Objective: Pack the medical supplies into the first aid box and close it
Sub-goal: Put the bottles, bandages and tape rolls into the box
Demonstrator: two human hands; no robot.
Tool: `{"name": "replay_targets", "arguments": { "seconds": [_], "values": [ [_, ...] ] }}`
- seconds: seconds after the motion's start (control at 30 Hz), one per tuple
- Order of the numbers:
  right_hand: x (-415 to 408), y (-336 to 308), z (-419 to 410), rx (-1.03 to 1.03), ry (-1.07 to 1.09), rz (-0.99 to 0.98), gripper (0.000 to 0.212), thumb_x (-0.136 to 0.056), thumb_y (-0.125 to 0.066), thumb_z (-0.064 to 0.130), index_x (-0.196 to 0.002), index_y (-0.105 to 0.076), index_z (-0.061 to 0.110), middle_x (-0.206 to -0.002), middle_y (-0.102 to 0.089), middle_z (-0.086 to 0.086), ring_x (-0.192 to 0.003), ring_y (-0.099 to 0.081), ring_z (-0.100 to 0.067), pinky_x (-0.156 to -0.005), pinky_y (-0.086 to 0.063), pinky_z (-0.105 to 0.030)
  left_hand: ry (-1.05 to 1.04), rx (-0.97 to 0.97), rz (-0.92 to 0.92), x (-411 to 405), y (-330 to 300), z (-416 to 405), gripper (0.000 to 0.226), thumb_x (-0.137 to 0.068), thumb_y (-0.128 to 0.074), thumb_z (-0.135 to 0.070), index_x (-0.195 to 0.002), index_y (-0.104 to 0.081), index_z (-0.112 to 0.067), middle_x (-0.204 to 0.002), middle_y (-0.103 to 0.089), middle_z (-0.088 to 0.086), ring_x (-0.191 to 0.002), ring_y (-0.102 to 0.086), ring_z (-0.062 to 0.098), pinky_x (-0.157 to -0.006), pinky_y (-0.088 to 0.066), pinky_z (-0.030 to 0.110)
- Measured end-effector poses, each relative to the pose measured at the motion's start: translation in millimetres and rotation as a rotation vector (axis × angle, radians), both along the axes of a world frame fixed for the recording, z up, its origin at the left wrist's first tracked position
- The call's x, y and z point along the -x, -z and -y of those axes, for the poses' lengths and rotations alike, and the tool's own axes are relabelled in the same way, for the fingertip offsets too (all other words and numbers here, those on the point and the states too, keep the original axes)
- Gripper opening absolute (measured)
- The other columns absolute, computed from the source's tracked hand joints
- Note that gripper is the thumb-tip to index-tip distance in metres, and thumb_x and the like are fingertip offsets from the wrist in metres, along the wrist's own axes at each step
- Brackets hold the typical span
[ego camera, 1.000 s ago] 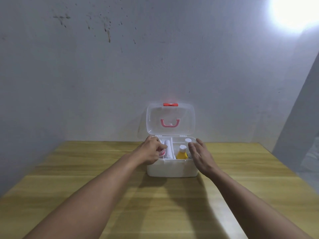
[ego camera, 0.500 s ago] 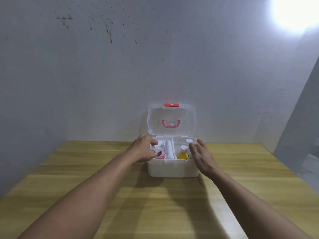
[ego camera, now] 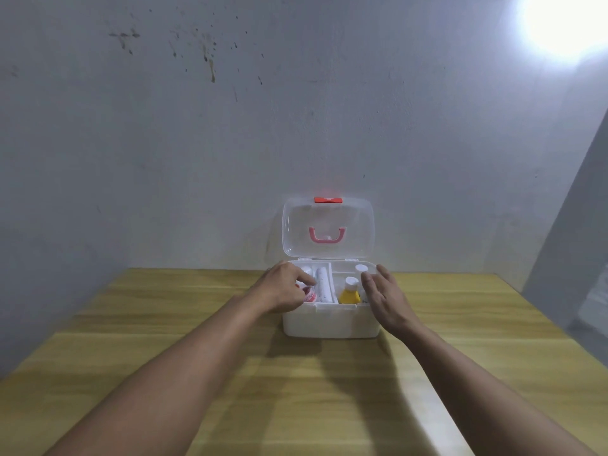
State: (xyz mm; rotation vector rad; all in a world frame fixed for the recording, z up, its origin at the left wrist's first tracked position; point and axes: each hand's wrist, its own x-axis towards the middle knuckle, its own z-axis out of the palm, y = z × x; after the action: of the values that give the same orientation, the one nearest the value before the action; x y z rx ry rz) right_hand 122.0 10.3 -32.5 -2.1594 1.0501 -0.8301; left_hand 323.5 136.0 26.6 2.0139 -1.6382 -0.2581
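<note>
A white first aid box (ego camera: 330, 322) stands at the back of the wooden table (ego camera: 197, 373), its clear lid (ego camera: 358, 225) upright with a pink handle (ego camera: 326, 234) and a red latch (ego camera: 328, 200). Inside I see a yellow bottle with a white cap (ego camera: 349, 292), a white roll or tube (ego camera: 321, 286), a red-and-white tape roll (ego camera: 308, 292) and a white cap (ego camera: 361, 268). My left hand (ego camera: 283, 291) hangs over the box's left side, fingers curled by the tape roll; whether it grips it I cannot tell. My right hand (ego camera: 383, 297) rests open at the box's right rim.
A stained grey wall (ego camera: 230, 143) rises right behind the box. A bright light (ego camera: 566, 24) glares at the top right. The table's right edge (ego camera: 559, 340) drops off beside a grey panel.
My left hand drew back to the box's left rim, then reached in again towards the tape roll. My right hand has hardly moved.
</note>
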Motion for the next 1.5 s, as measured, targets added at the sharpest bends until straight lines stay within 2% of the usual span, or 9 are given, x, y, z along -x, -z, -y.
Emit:
{"name": "replay_targets", "arguments": {
  "seconds": [0.13, 0.3, 0.37, 0.47, 0.6, 0.83, 1.1, 1.37, 1.5],
  "values": [
    [0, -1, -1, 0.0, 0.003, 0.0, 0.075, -0.086, -0.02, 0.068, -0.129, -0.057, 0.019, -0.159, -0.024, -0.006, -0.146, -0.018, -0.019, -0.111, -0.024, -0.041, -0.039, 0.016, 0.076, -2, 1, 0, 0.024, -0.074, -0.072, -0.029, -0.097, -0.076, -0.025, -0.098, -0.073, -0.005, -0.083, -0.062, 0.009, -0.081, -0.05, 0.024],
    [1, -1, -2, 0.008, 0.005, -0.005, 0.075, -0.086, -0.02, 0.068, -0.131, -0.056, 0.02, -0.159, -0.022, -0.006, -0.146, -0.018, -0.019, -0.111, -0.024, -0.04, 0.005, 0.034, 0.055, -3, 3, 3, 0.019, -0.083, -0.059, -0.028, -0.083, -0.075, -0.018, -0.106, -0.071, 0.002, -0.099, -0.062, 0.017, -0.091, -0.05, 0.035],
    [0, -1, -1, 0.01, 0.001, -0.006, 0.074, -0.086, -0.02, 0.067, -0.13, -0.055, 0.02, -0.159, -0.022, -0.006, -0.146, -0.017, -0.018, -0.111, -0.024, -0.039, -0.054, 0.115, 0.019, -2, 2, 6, 0.026, -0.091, -0.051, -0.028, -0.104, -0.071, -0.021, -0.124, -0.064, 0.004, -0.115, -0.055, 0.02, -0.102, -0.042, 0.038],
    [0, 0, 0, 0.013, 0.004, -0.007, 0.073, -0.087, -0.02, 0.067, -0.131, -0.055, 0.021, -0.159, -0.023, -0.006, -0.146, -0.018, -0.018, -0.111, -0.024, -0.038, -0.092, 0.04, 0.09, -5, 7, 9, 0.053, -0.098, -0.032, -0.04, -0.145, -0.035, -0.016, -0.157, -0.027, 0.002, -0.145, -0.021, 0.018, -0.118, -0.013, 0.043],
    [1, 2, 2, 0.011, -0.003, 0.007, 0.074, -0.086, -0.02, 0.069, -0.132, -0.055, 0.022, -0.157, -0.027, -0.005, -0.146, -0.018, -0.016, -0.112, -0.024, -0.039, -0.042, -0.265, 0.275, -5, 24, 11, 0.074, -0.093, -0.008, -0.06, -0.151, 0.0, -0.015, -0.161, 0.01, -0.002, -0.146, 0.015, 0.012, -0.115, 0.014, 0.054],
    [1, 4, 3, 0.007, 0.008, 0.009, 0.084, -0.083, -0.017, 0.075, -0.138, -0.045, 0.019, -0.156, -0.028, -0.002, -0.145, -0.02, -0.014, -0.113, -0.025, -0.037, -0.19, -0.018, 0.036, -14, 5, 29, 0.072, -0.095, -0.017, -0.059, -0.152, -0.005, -0.017, -0.161, 0.004, 0.002, -0.148, 0.002, 0.019, -0.118, 0.004, 0.053],
    [2, 2, 0, -0.028, 0.009, 0.033, 0.092, -0.08, -0.018, 0.078, -0.149, -0.027, 0.018, -0.16, -0.019, -0.001, -0.146, -0.016, -0.016, -0.118, -0.019, -0.04, -0.245, 0.186, -0.675, -30, -38, 73, 0.071, -0.094, -0.031, -0.058, -0.148, -0.028, -0.011, -0.154, -0.032, 0.009, -0.14, -0.032, 0.025, -0.117, -0.023, 0.039],
    [2, -1, -2, -0.064, -0.011, 0.043, 0.093, -0.079, -0.018, 0.078, -0.15, -0.021, 0.019, -0.16, -0.018, -0.002, -0.146, -0.017, -0.017, -0.117, -0.018, -0.039, -0.248, 0.335, -0.866, -31, -40, 72, 0.064, -0.089, -0.037, -0.059, -0.133, -0.052, -0.014, -0.138, -0.053, 0.011, -0.124, -0.051, 0.03, -0.107, -0.039, 0.047],
    [5, -15, -3, -0.093, 0.035, 0.126, 0.086, -0.084, -0.028, 0.073, -0.149, -0.024, 0.018, -0.156, -0.031, -0.007, -0.141, -0.032, -0.023, -0.112, -0.029, -0.04, -0.243, 0.401, -0.832, -29, -41, 56, 0.06, -0.088, -0.033, -0.063, -0.123, -0.059, -0.022, -0.13, -0.058, 0.006, -0.116, -0.054, 0.026, -0.094, -0.04, 0.038]
  ]
}}
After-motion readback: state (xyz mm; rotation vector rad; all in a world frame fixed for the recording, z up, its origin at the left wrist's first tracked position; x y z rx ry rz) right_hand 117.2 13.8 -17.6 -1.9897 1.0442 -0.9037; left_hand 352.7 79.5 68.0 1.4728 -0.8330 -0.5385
